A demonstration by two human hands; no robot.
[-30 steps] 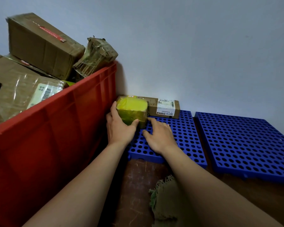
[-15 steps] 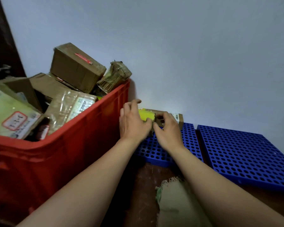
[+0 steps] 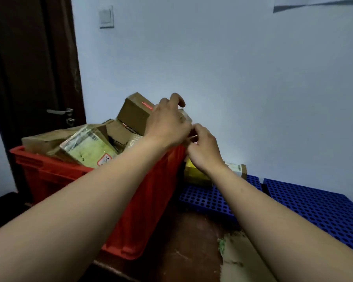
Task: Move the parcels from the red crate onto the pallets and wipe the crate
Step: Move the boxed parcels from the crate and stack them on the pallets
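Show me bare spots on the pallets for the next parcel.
Free: right pallet, all that shows; left pallet, the near part in front of the yellow parcel and labelled box by the wall. Crowded: red crate, heaped full.

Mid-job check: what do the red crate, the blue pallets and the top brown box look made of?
Red crate: looks like moulded plastic, smooth with a slight sheen, ribbed below the rim.
Blue pallets: probably rigid plastic too, matt, with a regular grid of round holes.
Top brown box: cardboard by its look, dull brown, with folded edges and a red strip on top.
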